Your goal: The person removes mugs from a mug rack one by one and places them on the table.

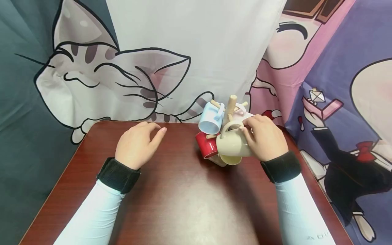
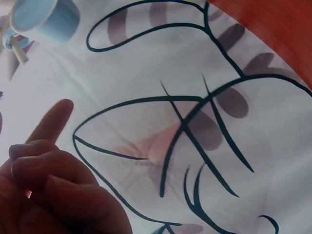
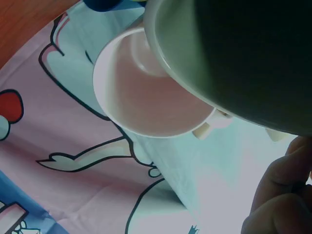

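A wooden mug tree stands at the back of the table with several mugs about its pegs. My right hand grips a cream mug at its mouth end, with the mug on its side in front of the tree and its handle up by a peg. Around it are a light blue mug, a red mug and a yellow mug. A pale mug shows behind the cream one in the right wrist view. My left hand hovers over the table's left part, fingers relaxed, holding nothing.
The brown table reaches back to a printed cloth with a cartoon cat. Another printed cloth hangs along the right side, close to the table edge.
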Demonstrator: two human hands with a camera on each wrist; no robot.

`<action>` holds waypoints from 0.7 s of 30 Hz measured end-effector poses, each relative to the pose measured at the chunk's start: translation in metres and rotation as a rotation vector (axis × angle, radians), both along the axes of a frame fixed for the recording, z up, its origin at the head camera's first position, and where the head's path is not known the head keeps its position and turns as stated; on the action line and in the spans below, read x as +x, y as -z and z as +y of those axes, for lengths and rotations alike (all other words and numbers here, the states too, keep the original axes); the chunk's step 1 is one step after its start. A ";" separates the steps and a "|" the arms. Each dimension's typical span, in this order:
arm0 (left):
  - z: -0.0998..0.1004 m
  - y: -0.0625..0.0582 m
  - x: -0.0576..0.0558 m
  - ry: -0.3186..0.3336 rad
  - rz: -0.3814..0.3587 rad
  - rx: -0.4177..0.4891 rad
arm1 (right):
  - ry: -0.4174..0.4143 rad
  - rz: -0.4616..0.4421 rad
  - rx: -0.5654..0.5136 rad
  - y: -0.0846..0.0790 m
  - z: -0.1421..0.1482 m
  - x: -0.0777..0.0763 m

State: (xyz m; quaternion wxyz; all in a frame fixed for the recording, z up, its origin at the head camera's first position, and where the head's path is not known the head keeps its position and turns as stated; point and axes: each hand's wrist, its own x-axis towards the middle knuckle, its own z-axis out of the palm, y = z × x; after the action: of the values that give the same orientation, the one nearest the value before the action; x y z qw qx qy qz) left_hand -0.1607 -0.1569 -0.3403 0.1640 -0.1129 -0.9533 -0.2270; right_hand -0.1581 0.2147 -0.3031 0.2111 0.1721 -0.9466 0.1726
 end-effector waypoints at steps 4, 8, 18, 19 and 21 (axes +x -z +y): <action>0.008 -0.001 0.001 0.030 0.012 0.017 | -0.034 0.010 -0.001 -0.001 -0.001 0.010; 0.017 -0.002 0.004 0.066 -0.003 0.032 | -0.088 0.027 0.010 0.002 -0.009 0.017; 0.045 -0.005 0.016 0.162 -0.039 0.060 | -0.236 0.003 0.000 0.023 -0.041 0.026; 0.048 -0.006 0.017 0.173 -0.038 0.063 | -0.245 0.007 0.000 0.025 -0.044 0.027; 0.053 -0.007 0.020 0.198 -0.038 0.071 | -0.259 0.027 0.008 0.028 -0.050 0.028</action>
State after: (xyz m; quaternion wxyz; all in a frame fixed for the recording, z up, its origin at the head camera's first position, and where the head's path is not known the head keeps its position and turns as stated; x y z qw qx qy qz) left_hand -0.1406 -0.1042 -0.3330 0.1267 -0.1962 -0.9318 -0.2778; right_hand -0.1301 0.1651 -0.3313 0.1991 0.2960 -0.9142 0.1925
